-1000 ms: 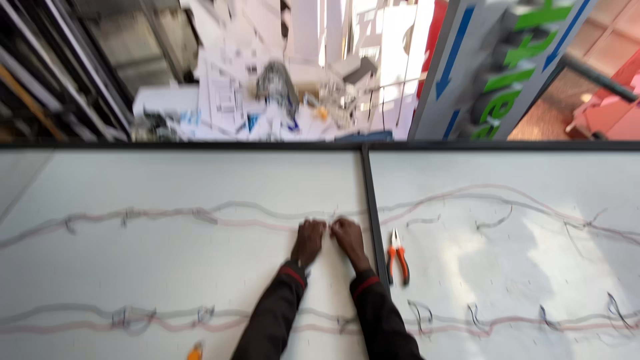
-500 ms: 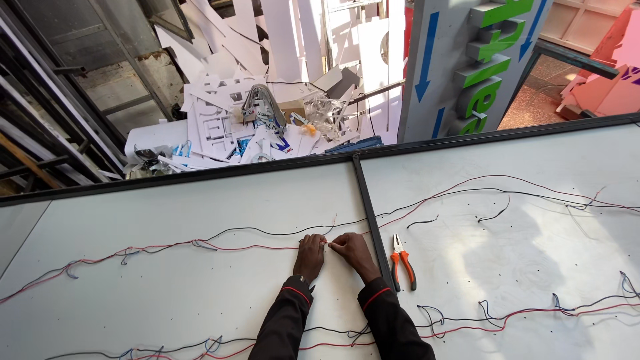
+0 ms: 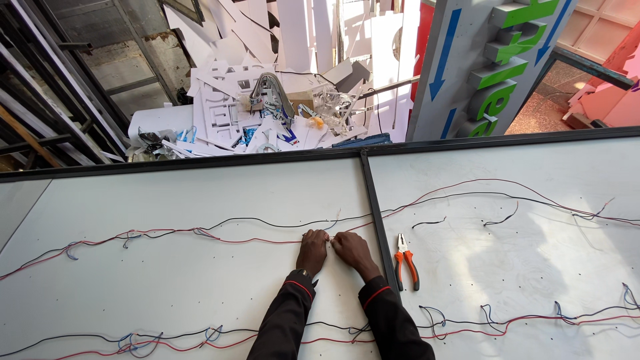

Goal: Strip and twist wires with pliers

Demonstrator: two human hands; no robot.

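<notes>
On the white panel surface (image 3: 167,280), left of the black divider bar (image 3: 377,227), the left hand (image 3: 312,251) and right hand (image 3: 353,252) both pinch the red wire (image 3: 260,241), fingertips together. Orange-handled pliers (image 3: 406,260) lie right of the bar.

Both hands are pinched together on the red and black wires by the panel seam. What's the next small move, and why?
Probably keep twisting that joint: the left hand and right hand meet fingertip to fingertip on the upper wires, and the pliers lie untouched beside the right hand, within easy reach if trimming is needed.
</notes>
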